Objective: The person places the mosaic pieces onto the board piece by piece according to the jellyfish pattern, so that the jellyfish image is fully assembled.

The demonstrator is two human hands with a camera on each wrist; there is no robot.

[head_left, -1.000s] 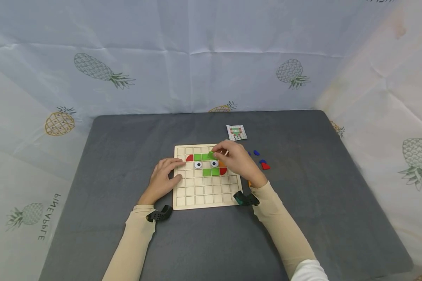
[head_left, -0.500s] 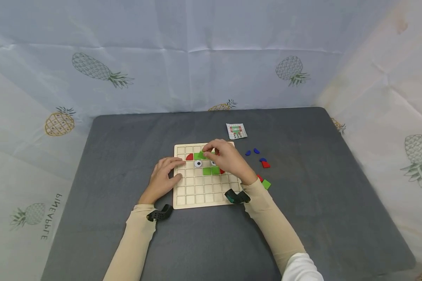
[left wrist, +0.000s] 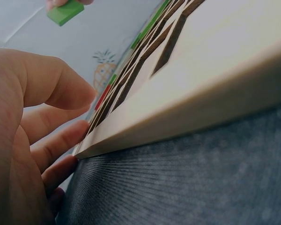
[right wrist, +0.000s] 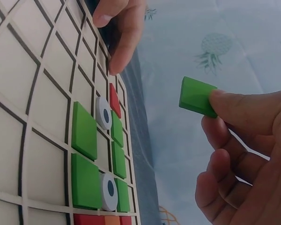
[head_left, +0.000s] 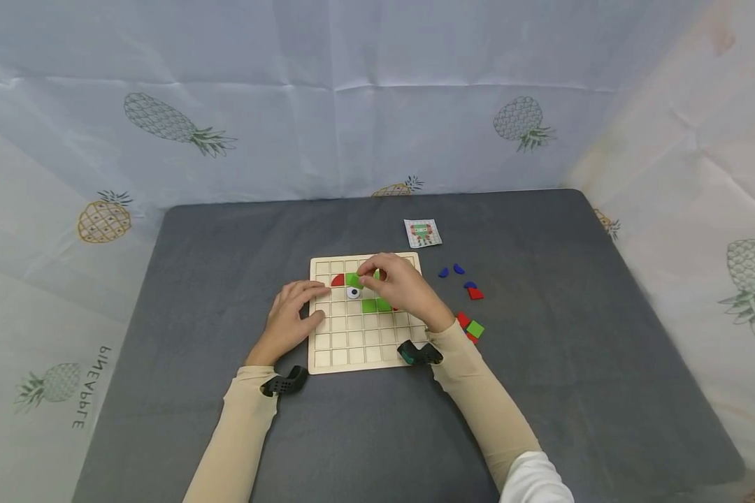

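Note:
A wooden grid board point(head_left: 352, 342) lies on the table. My right hand point(head_left: 403, 286) is over its upper part, pinching a green square tile point(right wrist: 196, 96) between thumb and finger, raised above the board in the right wrist view. Below it are a row of green tiles point(right wrist: 118, 159), two more green tiles point(right wrist: 85, 180), two eye discs point(right wrist: 108, 192) and a red quarter-round tile point(head_left: 338, 281). An orange tile point(right wrist: 112, 220) sits between red ones at the near end. My left hand point(head_left: 292, 318) rests at the board's left edge with fingers spread, fingertips on its rim.
A small printed pattern card point(head_left: 423, 233) lies behind the board. To the right are blue half-round pieces point(head_left: 458, 268), a red piece point(head_left: 475, 294) and a loose green tile point(head_left: 475, 329) among red pieces. Patterned cloth point(head_left: 258, 140) hangs behind the table.
My right hand has moved left across the board with the green tile, uncovering loose red and green pieces on the table at right. My left hand has stayed in place.

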